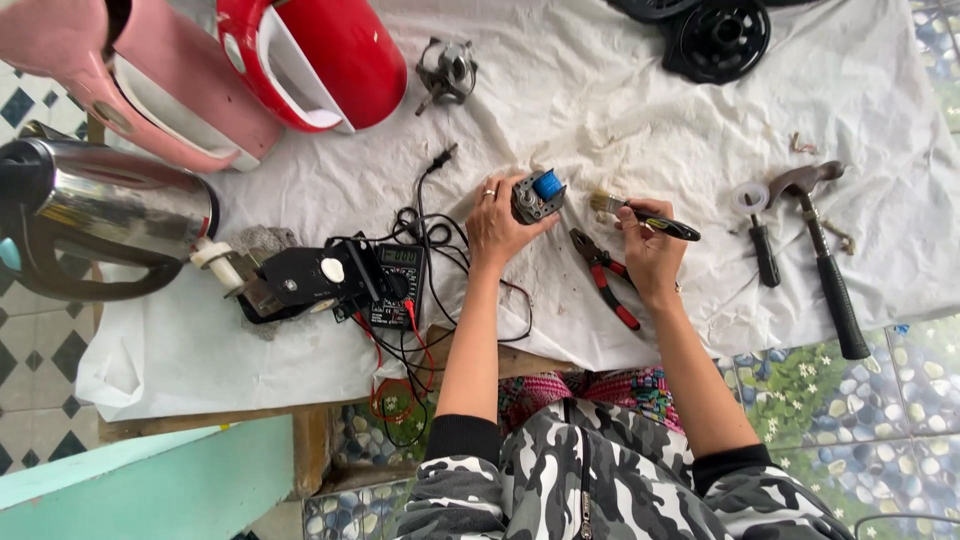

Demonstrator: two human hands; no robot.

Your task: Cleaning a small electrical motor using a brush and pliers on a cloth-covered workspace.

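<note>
On the white cloth (620, 90), your left hand (497, 222) clamps its fingers round a small motor (537, 196), tilting it toward the paintbrush (640, 215) pinched in your right hand (650, 250), pliers (604, 275) just beside.

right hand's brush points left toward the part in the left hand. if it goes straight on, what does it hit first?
Most likely the small motor part with the blue coil, held by the left hand. The brush in the right hand has its bristles just short of it; depth is unclear.

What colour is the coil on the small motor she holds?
Bright blue coil, seen in the head view.
</note>
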